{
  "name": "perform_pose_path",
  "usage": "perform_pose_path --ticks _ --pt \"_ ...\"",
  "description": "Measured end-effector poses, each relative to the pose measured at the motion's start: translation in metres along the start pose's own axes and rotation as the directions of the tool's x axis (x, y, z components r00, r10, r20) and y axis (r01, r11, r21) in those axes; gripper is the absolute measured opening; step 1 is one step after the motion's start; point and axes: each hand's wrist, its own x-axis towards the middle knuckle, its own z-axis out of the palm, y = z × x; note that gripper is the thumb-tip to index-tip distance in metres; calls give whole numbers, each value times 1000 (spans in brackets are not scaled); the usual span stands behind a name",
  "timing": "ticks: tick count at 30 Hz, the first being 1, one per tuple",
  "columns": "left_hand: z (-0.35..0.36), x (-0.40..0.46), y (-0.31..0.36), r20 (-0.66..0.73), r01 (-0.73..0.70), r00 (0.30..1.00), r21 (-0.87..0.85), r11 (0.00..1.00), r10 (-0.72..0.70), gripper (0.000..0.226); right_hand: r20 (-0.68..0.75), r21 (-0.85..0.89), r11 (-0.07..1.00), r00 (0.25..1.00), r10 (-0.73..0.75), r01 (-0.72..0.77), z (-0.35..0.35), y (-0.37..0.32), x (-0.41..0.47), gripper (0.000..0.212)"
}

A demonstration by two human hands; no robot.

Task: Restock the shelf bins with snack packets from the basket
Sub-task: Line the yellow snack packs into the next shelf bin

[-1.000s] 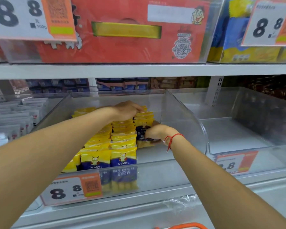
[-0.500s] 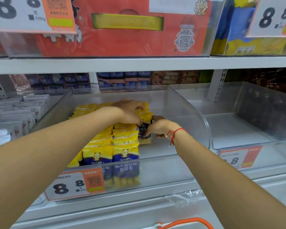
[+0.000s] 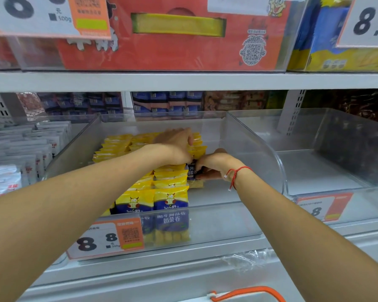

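Both hands are reaching into the clear middle bin [image 3: 255,147] and working on the same spot. Fingers of the right hand [image 3: 214,164] are curling round a yellow-and-blue snack packet [image 3: 192,171], pinching it at its right side. That packet is standing upright just right of the packed rows, deep in the bin. Over the rows, the left hand [image 3: 175,147] is lying knuckles up with its fingers bent down onto the packet tops beside the held one; whether it is gripping any of them I cannot tell, since the fingertips are hiding behind the hand.

Rows of matching packets [image 3: 153,199] are filling the left half of the bin, standing on edge from its front wall back. Both forearms are crossing over the bin's front wall, the left one covering part of the rows. A red string bracelet [image 3: 236,173] is sitting on the right wrist. A price card [image 3: 105,238] is hanging on the bin's front. Left of the bin, white packets [image 3: 20,153] are lying stacked; right of it another clear bin [image 3: 336,149] is standing. Above the bin, the upper shelf [image 3: 183,80] is carrying a red box [image 3: 172,40]. Below the bin, at the lower edge of the view, an orange basket handle [image 3: 249,292] is showing.
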Motion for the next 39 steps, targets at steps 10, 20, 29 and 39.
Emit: perform_pose_path --ticks 10,20,29,39 --pt "-11 -26 2 123 -24 992 109 994 10 33 -98 -281 948 978 -184 151 -13 3 -30 21" --pt "-57 -118 30 -47 24 998 -139 990 -31 32 -5 -642 651 848 -531 404 -24 25 -145 34" --pt "-6 -252 46 101 181 983 -450 875 -152 21 -129 -168 957 957 -259 237 25 113 -238 12" --pt "134 -365 10 423 472 870 -569 673 -252 14 42 -447 895 999 6 13 116 259 -243 20"
